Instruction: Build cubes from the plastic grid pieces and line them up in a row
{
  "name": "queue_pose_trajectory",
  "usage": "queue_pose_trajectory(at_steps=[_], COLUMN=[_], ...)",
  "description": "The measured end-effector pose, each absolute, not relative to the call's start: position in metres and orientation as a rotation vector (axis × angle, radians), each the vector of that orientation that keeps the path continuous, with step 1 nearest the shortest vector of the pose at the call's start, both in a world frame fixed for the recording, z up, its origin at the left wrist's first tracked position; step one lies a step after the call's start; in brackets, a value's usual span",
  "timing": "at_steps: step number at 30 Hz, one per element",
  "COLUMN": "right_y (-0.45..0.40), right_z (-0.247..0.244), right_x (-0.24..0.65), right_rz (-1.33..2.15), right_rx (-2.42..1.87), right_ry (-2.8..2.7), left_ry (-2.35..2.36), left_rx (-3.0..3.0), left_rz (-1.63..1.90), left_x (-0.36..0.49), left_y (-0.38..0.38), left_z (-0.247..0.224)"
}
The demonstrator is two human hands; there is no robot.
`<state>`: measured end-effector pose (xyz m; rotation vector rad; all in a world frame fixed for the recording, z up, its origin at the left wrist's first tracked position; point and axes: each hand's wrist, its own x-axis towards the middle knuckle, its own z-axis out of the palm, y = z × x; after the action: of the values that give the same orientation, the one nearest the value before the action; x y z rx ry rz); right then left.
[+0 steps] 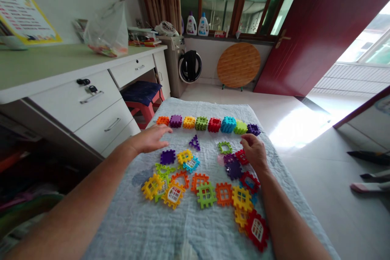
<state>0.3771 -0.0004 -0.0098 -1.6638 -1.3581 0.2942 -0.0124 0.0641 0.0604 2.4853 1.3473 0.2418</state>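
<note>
Beside the orange cube (163, 120) and the purple cube (176, 121), my left hand (152, 137) hovers with fingers apart and nothing in it. My right hand (252, 148) is bent over the right side of the cloth, near a red piece (242, 157) and below the dark purple cube (253, 129); its fingertips are partly hidden. A row of several coloured cubes crosses the far part of the cloth, among them a red one (214, 124) and a blue one (228, 124). Loose flat pieces lie nearer, including a purple triangle (194, 142) and a green square (206, 195).
The pieces lie on a light blue cloth (189, 231). To the left stand a desk with drawers (88, 101) and a red stool with a dark seat (141, 92). A washing machine (175, 65), a round wooden board (238, 65) and a red door (307, 24) are farther back.
</note>
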Motion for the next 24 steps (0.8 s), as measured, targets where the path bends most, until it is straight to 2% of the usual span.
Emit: queue_pose_trajectory(at_steps=[5, 10, 16, 24], right_y=[-0.004, -0.006, -0.003, -0.004], right_z=[-0.006, -0.005, -0.008, -0.006], right_x=[0.366, 0.364, 0.367, 0.366], right_rz=[0.312, 0.32, 0.317, 0.34], right_rx=[-1.673, -1.683, -1.685, -1.704], right_ry=[-1.476, -1.518, -1.535, -1.545], left_ry=[1.456, 1.483, 1.409, 1.444], left_rx=[2.324, 2.261, 2.23, 2.457], left_rz=[0.072, 0.232, 0.264, 0.583], left_x=[-0.028, -0.02, -0.013, 0.043], left_y=[0.024, 0.017, 0.017, -0.003], left_z=[0.041, 0.035, 0.032, 0.059])
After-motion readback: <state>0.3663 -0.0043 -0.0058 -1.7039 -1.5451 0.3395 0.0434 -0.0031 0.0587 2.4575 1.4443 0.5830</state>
